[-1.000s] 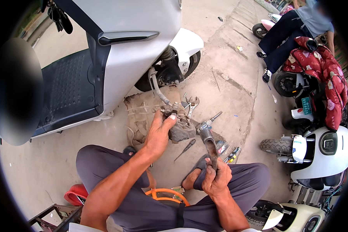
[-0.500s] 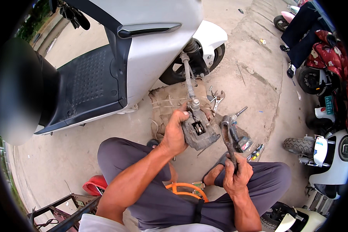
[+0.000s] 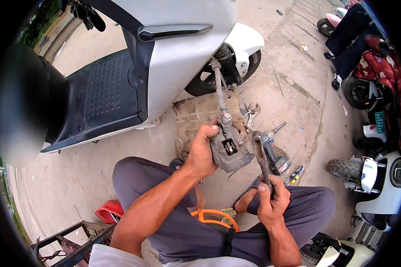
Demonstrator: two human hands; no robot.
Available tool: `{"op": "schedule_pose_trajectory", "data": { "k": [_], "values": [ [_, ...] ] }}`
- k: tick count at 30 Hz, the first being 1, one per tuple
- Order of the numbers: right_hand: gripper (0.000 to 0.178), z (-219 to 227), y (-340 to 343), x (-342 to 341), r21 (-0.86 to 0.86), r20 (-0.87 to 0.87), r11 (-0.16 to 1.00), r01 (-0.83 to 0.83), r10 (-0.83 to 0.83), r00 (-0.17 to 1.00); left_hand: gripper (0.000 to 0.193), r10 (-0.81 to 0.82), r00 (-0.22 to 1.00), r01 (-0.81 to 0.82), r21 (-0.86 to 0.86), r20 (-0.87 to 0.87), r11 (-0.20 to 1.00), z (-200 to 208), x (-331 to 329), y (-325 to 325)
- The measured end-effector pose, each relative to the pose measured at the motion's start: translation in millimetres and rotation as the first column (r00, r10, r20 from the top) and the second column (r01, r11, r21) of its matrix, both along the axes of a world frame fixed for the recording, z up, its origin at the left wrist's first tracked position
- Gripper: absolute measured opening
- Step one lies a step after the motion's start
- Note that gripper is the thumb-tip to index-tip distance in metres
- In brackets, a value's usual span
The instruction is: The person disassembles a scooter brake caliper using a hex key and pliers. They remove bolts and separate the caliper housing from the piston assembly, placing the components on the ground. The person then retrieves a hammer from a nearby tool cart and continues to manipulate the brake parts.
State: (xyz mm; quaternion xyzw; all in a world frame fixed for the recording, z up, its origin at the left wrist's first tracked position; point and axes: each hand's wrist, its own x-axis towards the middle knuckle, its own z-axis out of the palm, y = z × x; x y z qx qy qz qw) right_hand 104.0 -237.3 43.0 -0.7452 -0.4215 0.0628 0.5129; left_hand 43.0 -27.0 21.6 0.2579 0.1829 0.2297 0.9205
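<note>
Caliper (image 3: 237, 161) at frame centre, slot facing camera, hose (image 3: 220, 94) joined at its upper end. Left hand (image 3: 202, 151): thumb and fingers pinching its left side. Right hand (image 3: 274, 202), lower right of centre: fingers curled, pinching tool (image 3: 265, 168), head beside caliper. Judgement: steady caliper firmly, leave hose unstrained, guide tool clear of slot.

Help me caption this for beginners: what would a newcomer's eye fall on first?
The large white scooter at upper left would likely draw the eye first. Near the middle, the left hand's grip holds a grimy, blocky metal part; to its right, the right hand's grip holds a dark metal tool.
</note>
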Motion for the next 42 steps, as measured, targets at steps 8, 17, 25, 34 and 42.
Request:
{"op": "schedule_pose_trajectory", "data": {
  "k": [8, 17, 25, 34, 42],
  "values": [
    [0.039, 7, -3, -14, 0.223, -0.761, 0.975, -0.008, 0.179, 0.624, 0.050, -0.101, 0.994, 0.106, -0.145, 0.040, 0.984, -2, -11, 15],
    [0.039, 11, 7, -28, 0.101, -0.765, 0.988, -0.113, 0.150, 0.626, 0.056, -0.107, 0.994, 0.107, -0.149, 0.011, 0.983, -4, -16, 24],
    [0.035, 6, 11, -32, 0.223, -0.583, 0.972, -0.080, 0.199, 0.788, 0.058, -0.202, 0.974, 0.216, -0.155, 0.101, 0.964, -4, -18, 30],
    [0.034, 8, 16, -26, 0.269, -0.742, 0.960, 0.079, 0.154, 0.652, 0.065, -0.212, 0.927, 0.295, -0.253, 0.310, 0.921, -7, -22, 29],
    [0.031, 2, 19, -25, 0.018, -0.727, 0.998, 0.061, -0.029, 0.686, 0.066, -0.234, 0.896, 0.321, -0.186, 0.377, 0.929, -11, -21, 25]
  ]
}}
